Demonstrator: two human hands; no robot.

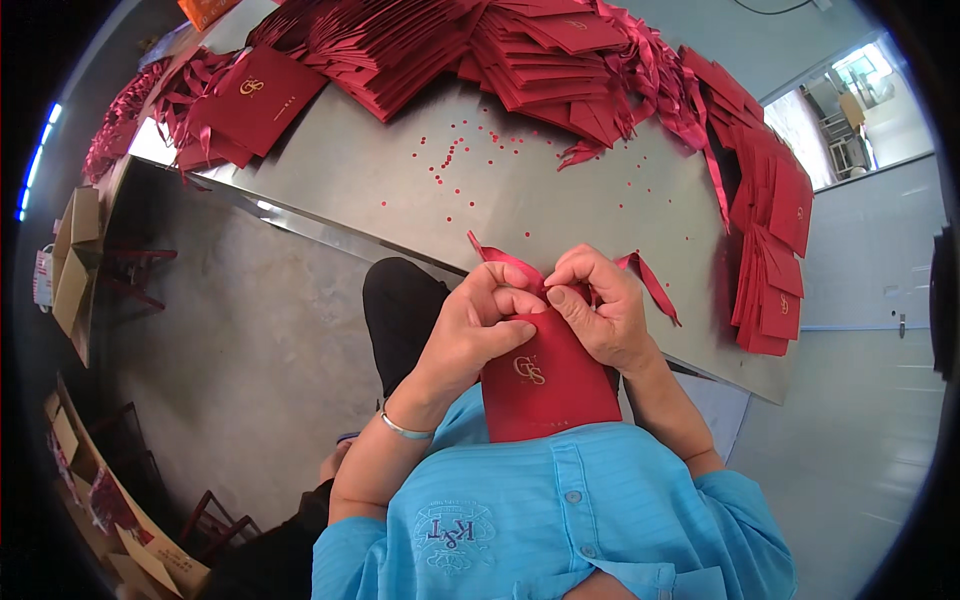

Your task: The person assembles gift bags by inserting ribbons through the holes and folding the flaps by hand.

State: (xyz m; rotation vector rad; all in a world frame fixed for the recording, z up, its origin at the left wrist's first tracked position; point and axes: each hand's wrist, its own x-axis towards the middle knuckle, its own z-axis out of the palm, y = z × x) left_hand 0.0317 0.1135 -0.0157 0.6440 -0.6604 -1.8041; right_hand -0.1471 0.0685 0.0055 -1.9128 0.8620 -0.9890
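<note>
A red paper gift bag (555,395) with a gold emblem rests against my body at the table's near edge. Its satin ribbon (652,288) runs through the fingers of both hands at the top of the bag, with one tail out to each side. My left hand (478,325) is closed, pinching the ribbon while its thumb lies on the bag's front. Close beside it, my right hand (608,318) is closed on the ribbon too, thumb against forefinger. The fingers hide the middle of the ribbon, so whether it is knotted does not show.
Stacked red bags (400,50) line the table's far side, and more bags (770,230) stand at the right. Loose ribbons (660,75) spill between them. Small red paper dots (450,155) dot the metal tabletop (340,190). Cardboard boxes (75,260) and stools (140,272) are at the left.
</note>
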